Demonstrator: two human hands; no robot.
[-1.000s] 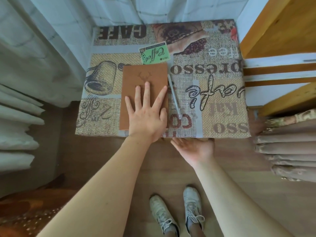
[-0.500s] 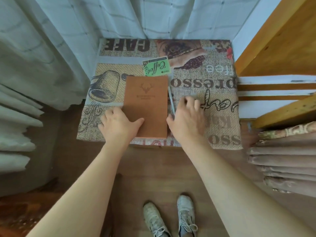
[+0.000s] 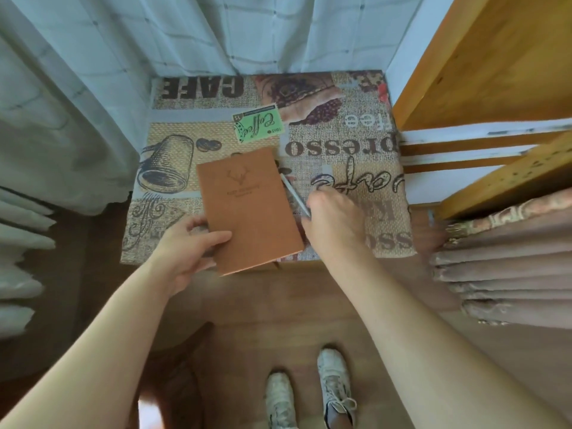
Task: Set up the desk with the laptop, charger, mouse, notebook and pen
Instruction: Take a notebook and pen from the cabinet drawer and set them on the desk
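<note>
A brown notebook (image 3: 247, 209) with a deer-head emblem is tilted up off the small table (image 3: 356, 150), its near corner sticking out past the front edge. My left hand (image 3: 188, 246) grips its lower left edge, thumb on the cover. A silver pen (image 3: 294, 195) lies just right of the notebook. My right hand (image 3: 334, 221) is closed around the pen's near end. No laptop, charger or mouse is in view.
The table's cloth carries coffee prints. White curtains (image 3: 93, 88) hang at the left and behind. A wooden shelf unit (image 3: 495, 88) stands at the right, with folded fabric (image 3: 510, 267) stacked on it. My shoes (image 3: 309, 394) stand on the wooden floor below.
My left hand went from flat on the cover to gripping the notebook's edge, lifting and turning it. My right hand came up from the table edge and closed on the pen.
</note>
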